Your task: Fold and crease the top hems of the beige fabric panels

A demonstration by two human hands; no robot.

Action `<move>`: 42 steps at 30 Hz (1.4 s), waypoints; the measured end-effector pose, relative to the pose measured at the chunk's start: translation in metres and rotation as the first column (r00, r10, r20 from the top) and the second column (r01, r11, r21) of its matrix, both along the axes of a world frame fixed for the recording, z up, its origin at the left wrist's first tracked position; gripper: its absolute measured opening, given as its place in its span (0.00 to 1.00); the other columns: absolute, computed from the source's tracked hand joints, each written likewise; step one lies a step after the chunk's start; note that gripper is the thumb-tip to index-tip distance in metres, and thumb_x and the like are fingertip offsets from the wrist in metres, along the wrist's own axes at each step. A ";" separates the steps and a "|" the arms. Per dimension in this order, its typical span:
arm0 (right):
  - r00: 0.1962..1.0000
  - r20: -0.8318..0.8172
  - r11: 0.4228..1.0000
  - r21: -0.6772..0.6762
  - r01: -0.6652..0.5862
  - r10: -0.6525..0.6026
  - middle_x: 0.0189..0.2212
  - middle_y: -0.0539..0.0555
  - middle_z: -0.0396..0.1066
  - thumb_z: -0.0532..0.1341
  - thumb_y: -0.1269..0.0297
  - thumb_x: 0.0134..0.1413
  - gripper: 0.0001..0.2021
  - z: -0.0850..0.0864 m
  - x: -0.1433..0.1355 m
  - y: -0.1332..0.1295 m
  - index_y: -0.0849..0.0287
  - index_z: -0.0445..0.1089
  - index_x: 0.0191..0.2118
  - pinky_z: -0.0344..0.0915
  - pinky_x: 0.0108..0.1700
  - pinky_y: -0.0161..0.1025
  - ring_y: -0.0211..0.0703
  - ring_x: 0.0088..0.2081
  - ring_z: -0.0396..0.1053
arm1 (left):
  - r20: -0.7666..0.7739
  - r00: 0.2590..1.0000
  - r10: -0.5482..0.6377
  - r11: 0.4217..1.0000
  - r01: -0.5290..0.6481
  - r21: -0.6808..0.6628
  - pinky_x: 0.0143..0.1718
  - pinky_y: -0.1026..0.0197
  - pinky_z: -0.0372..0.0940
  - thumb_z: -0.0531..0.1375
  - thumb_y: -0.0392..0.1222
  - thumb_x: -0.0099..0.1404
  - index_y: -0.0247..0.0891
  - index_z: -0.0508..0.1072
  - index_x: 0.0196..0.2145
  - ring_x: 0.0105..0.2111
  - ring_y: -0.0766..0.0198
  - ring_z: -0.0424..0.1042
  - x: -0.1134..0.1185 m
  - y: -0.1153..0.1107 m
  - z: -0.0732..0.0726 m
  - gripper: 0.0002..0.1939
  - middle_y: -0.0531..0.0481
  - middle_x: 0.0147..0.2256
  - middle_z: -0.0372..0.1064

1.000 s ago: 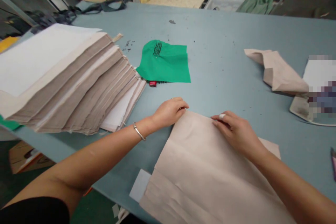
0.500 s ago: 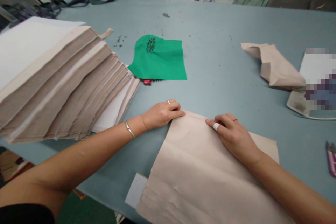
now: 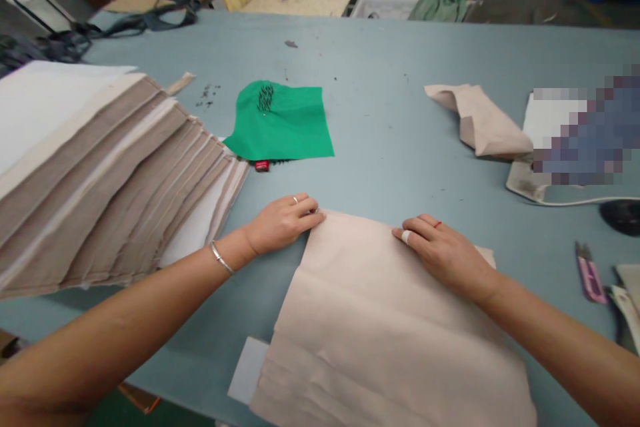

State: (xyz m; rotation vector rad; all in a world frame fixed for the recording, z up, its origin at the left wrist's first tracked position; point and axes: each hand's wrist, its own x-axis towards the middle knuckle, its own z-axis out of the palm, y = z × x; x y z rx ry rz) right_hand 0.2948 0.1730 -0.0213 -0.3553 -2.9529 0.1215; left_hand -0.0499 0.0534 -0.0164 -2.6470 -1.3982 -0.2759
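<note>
A beige fabric piece (image 3: pixel 390 320) lies on the table in front of me, its far edge running between my two hands. At its far left corner, my left hand (image 3: pixel 287 221) pinches the cloth between thumb and fingers. My right hand (image 3: pixel 443 253) has its thumb and curled fingers on the same edge, farther right, closed on the cloth. White tape wraps one of its digits. Beneath the near left side of the fabric, a pale card-like piece (image 3: pixel 247 368) sticks out.
A fanned stack of beige and white fabric (image 3: pixel 125 193) stands at left. Beyond my hands lies a green cloth (image 3: pixel 285 123) bearing black marks, with a small red item (image 3: pixel 261 165) beside it. Rightward are crumpled beige cloth (image 3: pixel 480 119), pink thread snips (image 3: pixel 590 273) and a black mouse (image 3: pixel 623 215).
My right hand has slid right along the fabric's far edge, widening the gap between my hands. My left hand stays at the corner. The view has turned right.
</note>
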 end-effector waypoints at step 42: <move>0.769 -0.074 0.694 -0.493 0.525 -0.635 0.29 0.52 0.69 0.56 0.63 0.63 0.10 0.038 0.106 -0.025 0.56 0.66 0.30 0.64 0.33 0.40 0.42 0.30 0.66 | 0.333 0.903 0.271 0.953 -0.301 0.042 0.50 0.55 0.71 0.50 0.35 0.71 0.41 0.70 0.57 0.46 0.55 0.75 0.005 -0.036 -0.033 0.20 0.42 0.48 0.73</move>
